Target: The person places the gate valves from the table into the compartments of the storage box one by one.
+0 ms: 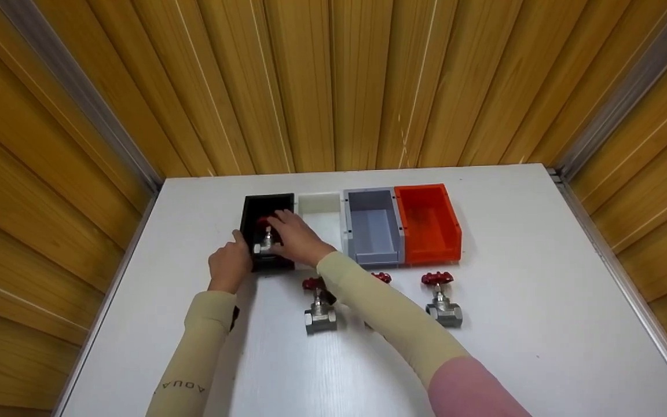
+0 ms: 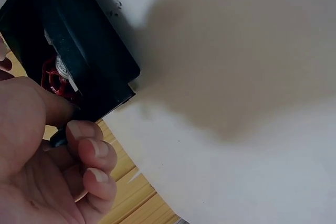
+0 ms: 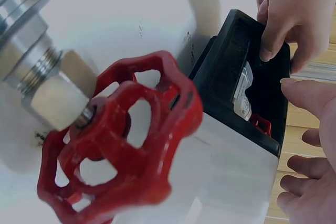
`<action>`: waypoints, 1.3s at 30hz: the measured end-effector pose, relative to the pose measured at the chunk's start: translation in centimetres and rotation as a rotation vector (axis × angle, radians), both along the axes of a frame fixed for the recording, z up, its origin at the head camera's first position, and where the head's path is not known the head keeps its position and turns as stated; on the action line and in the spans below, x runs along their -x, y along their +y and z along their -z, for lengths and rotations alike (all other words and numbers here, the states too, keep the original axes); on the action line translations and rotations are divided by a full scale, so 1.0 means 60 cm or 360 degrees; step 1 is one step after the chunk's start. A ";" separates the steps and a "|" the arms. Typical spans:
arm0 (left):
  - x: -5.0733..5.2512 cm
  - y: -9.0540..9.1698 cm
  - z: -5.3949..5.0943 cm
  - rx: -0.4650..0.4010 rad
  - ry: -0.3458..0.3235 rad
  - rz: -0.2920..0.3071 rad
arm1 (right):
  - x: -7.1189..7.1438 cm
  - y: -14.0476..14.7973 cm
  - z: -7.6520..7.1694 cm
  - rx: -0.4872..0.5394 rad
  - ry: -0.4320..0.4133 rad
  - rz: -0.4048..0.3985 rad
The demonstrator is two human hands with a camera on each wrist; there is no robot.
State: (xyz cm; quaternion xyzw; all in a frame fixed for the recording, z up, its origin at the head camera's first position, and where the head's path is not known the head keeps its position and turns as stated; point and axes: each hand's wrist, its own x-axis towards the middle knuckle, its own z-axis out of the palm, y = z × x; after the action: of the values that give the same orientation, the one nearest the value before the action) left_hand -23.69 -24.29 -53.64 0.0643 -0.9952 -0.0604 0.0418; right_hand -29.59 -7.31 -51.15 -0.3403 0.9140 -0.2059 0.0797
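The left hand (image 1: 231,263) (image 2: 47,156) grips the left wall of the black bin (image 1: 246,223) (image 2: 100,51) (image 3: 220,72), its thumb inside in the right wrist view. Inside that bin lies a metal valve (image 1: 264,247) (image 3: 242,95) with a red handwheel (image 2: 56,80). Over the bin reaches the right hand (image 1: 299,236) (image 3: 320,150), fingers apart beside the valve; the right wrist view shows a gap between them and it. Close to the right wrist camera is another valve's red handwheel (image 3: 113,150).
White (image 1: 321,229), grey (image 1: 373,231) and orange (image 1: 429,226) bins adjoin the black one in a row. In front of them on the white table (image 1: 513,278) stand a left valve (image 1: 320,315), a right valve (image 1: 442,310) and a middle one (image 1: 381,277) mostly behind the right sleeve.
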 end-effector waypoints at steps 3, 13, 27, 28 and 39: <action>0.003 -0.001 -0.003 0.0010 0.0049 -0.0002 | 0.000 0.006 0.000 0.0016 -0.0005 -0.0001; 0.009 0.023 -0.008 0.0006 0.0240 0.0001 | -0.007 0.027 -0.004 0.0074 -0.0037 0.0009; 0.020 0.067 -0.009 0.0029 0.0391 0.0186 | -0.026 0.044 -0.013 0.0097 -0.0021 0.0026; 0.020 0.070 -0.008 0.0036 0.0405 0.0195 | -0.027 0.045 -0.012 0.0098 -0.0015 0.0026; 0.023 0.094 -0.004 -0.0011 0.0428 0.0233 | -0.043 0.075 -0.021 0.0140 -0.0036 0.0012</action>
State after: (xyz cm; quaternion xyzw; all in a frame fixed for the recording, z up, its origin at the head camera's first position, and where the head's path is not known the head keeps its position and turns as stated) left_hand -25.05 -18.68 -53.40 -0.0169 -0.9825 -0.0747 0.1699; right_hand -27.00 -2.82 -49.91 -0.3377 0.9044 -0.2502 0.0743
